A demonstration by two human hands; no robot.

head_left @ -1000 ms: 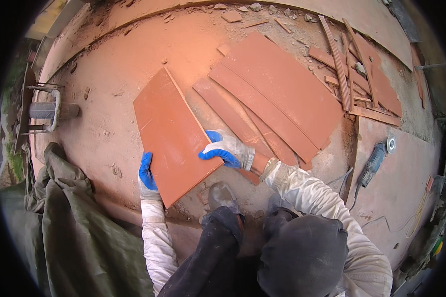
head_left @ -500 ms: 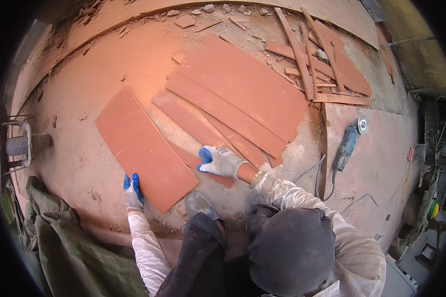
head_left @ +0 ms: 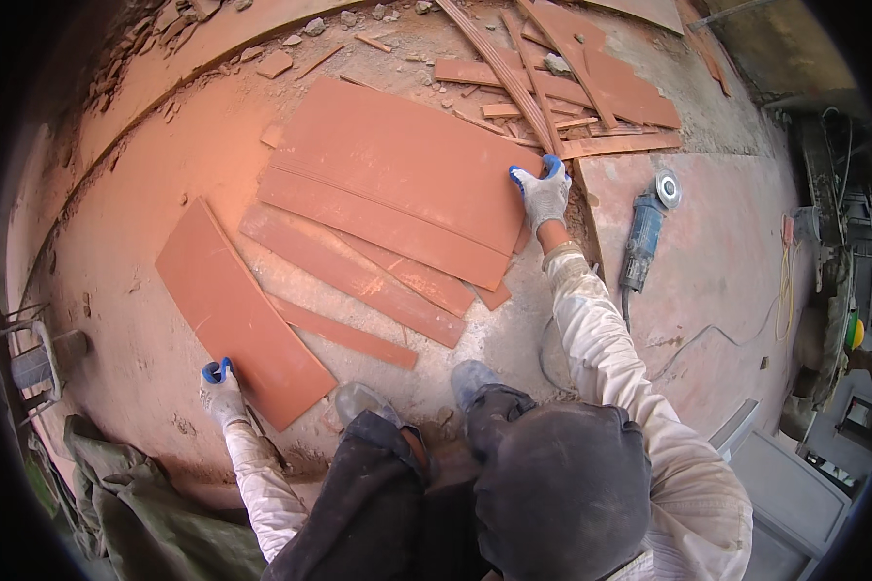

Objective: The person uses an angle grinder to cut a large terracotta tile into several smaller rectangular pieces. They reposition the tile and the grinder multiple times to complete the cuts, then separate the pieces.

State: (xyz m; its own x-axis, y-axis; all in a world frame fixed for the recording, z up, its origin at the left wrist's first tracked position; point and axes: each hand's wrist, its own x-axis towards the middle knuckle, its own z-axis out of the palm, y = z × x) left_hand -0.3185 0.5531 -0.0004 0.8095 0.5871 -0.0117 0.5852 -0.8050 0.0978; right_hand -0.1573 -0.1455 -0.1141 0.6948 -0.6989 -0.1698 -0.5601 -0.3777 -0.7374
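Observation:
My left hand (head_left: 220, 389), in a grey-and-blue glove, is beside the lower left edge of a loose terracotta-coloured panel (head_left: 237, 310) lying flat, its fingers curled but apart. My right hand (head_left: 543, 191), gloved alike, reaches to the right edge of a large terracotta panel (head_left: 397, 174) atop others, thumb and fingers apart; whether it touches the panel is unclear. Narrow strips (head_left: 349, 276) lie under and between the panels. A blue angle grinder (head_left: 646, 232) with cord lies on the pinkish slab right of my right hand.
Broken strips and pieces (head_left: 509, 73) with stones are piled at the upper right, and rubble runs along the back. A metal wheeled item (head_left: 34, 368) stands at the left edge, above a green tarp (head_left: 136, 504). Grey equipment (head_left: 785, 465) is at the lower right.
The panel both hands held up now lies flat at the left. My right hand has left it and moved up and right to the large panel. The view has shifted.

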